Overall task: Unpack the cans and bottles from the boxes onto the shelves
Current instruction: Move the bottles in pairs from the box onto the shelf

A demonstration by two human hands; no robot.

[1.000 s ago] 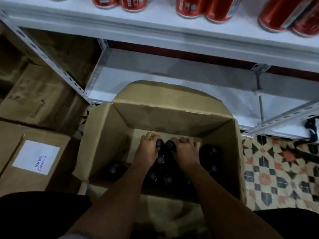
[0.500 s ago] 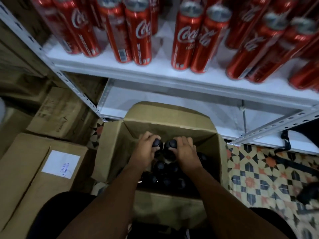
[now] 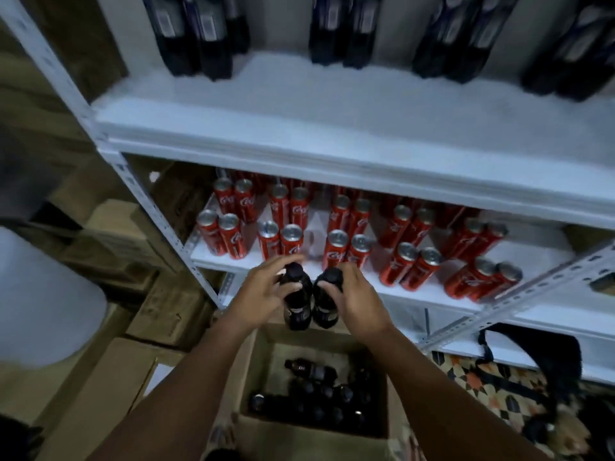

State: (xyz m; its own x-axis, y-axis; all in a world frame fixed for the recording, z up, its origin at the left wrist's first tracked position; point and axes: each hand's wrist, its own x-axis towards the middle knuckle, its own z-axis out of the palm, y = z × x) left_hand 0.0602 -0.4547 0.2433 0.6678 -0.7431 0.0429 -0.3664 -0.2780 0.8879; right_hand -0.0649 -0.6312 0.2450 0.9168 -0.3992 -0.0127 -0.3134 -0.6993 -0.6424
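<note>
Both hands have lifted two dark bottles [image 3: 311,302] out of the box [image 3: 309,430], up before the can shelf [image 3: 429,291].

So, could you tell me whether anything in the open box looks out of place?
Yes: one dark bottle lies on its side across the upright bottles in the open box, cap pointing left. Nothing looks spilled or damaged.

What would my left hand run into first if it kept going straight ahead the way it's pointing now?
Probably the front row of red cans on the can shelf. The left hand, gripping a dark bottle, points forward and up at them. Depth is unclear, so the shelf's front edge might come first.
</note>
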